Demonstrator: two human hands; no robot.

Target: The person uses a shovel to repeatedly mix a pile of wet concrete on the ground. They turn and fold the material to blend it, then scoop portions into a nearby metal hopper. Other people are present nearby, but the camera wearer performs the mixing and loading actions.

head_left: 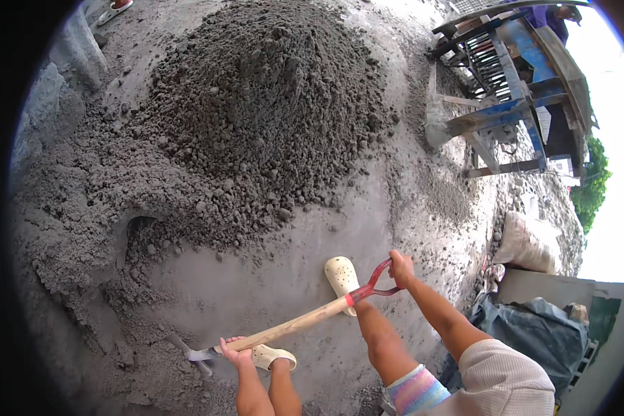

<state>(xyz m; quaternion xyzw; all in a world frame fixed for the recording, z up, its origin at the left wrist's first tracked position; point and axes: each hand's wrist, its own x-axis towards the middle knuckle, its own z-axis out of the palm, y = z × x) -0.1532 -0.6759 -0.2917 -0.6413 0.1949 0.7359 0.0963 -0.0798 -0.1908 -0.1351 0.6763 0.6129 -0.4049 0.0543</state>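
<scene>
A shovel (295,324) with a wooden shaft and a red D-shaped grip slants across the lower middle. My right hand (401,269) is closed around the red grip at its upper right end. Low on the shaft, close to the metal, my left hand (236,350) wraps the wood. The grey blade (200,356) points left over loose grey material, and it is seen nearly edge-on. Beyond the shovel rises a large heap of dark grey, crumbly mix (277,90). Paler loose material (69,229) spreads along its left side.
My feet, in cream clogs (341,276), stand on the dusty floor below the heap. A blue metal machine frame (492,118) stands at the upper right, a person partly visible behind it. Toward the right are a filled sack (527,243) and a dark tarp (534,333).
</scene>
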